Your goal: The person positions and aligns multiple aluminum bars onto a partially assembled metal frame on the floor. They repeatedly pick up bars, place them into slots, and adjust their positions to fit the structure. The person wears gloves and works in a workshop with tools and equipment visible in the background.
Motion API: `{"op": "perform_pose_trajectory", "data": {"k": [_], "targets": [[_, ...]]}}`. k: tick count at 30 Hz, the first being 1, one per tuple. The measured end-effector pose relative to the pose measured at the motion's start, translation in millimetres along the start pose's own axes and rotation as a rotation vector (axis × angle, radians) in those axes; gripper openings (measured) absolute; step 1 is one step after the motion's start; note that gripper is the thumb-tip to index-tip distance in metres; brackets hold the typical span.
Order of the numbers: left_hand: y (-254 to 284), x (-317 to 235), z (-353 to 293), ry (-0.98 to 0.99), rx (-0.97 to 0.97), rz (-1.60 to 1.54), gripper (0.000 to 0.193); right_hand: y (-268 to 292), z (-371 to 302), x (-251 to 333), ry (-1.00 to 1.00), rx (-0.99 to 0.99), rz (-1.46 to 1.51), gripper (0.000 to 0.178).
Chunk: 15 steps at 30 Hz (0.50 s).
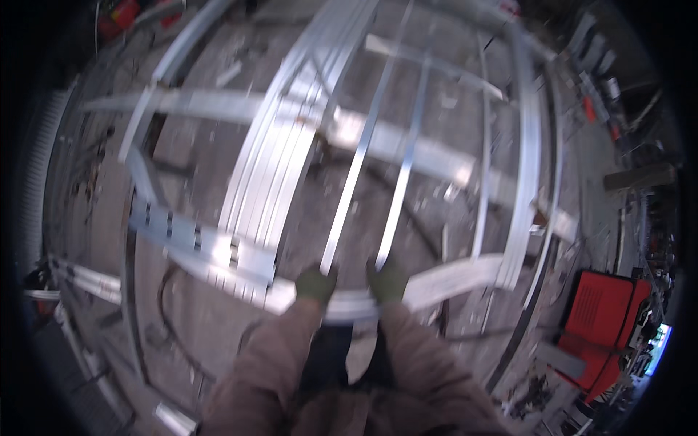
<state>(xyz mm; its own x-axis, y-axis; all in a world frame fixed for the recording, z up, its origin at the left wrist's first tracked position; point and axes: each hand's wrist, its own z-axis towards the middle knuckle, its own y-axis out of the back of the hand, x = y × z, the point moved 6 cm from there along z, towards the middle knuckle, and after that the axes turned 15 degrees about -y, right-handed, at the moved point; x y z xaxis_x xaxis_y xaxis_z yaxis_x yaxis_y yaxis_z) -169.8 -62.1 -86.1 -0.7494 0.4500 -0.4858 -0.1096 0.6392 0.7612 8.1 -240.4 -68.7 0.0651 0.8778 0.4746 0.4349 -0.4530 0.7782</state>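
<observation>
My left hand, in a green glove, is closed round the near end of a long, narrow metal strip. In a matching glove, my right hand grips the near end of a second metal strip. The two strips run side by side away from me, with a gap between them, over a pale metal crossbeam. Both hands are above the near crossbeam. To their left lies a bundle of shiny metal channels. Motion blurs the finger details.
A slotted metal profile sits at the near left. Further long metal profiles stretch along the right side. A red boxy machine stands on the lower right. Cables and small scraps are scattered over the dirty floor.
</observation>
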Motion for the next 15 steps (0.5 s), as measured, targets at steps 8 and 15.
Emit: {"op": "perform_pose_trajectory", "data": {"k": [8, 15], "targets": [[19.8, -41.8, 8.5, 0.004, 0.063, -0.13, 0.061, 23.2, 11.6, 10.3, -0.08, -0.002, 0.017, 0.05], [21.3, -26.8, 2.2, 0.067, 0.1, -0.249, 0.06, 21.9, 11.4, 14.6, -0.074, 0.078, 0.033, 0.059]]}}
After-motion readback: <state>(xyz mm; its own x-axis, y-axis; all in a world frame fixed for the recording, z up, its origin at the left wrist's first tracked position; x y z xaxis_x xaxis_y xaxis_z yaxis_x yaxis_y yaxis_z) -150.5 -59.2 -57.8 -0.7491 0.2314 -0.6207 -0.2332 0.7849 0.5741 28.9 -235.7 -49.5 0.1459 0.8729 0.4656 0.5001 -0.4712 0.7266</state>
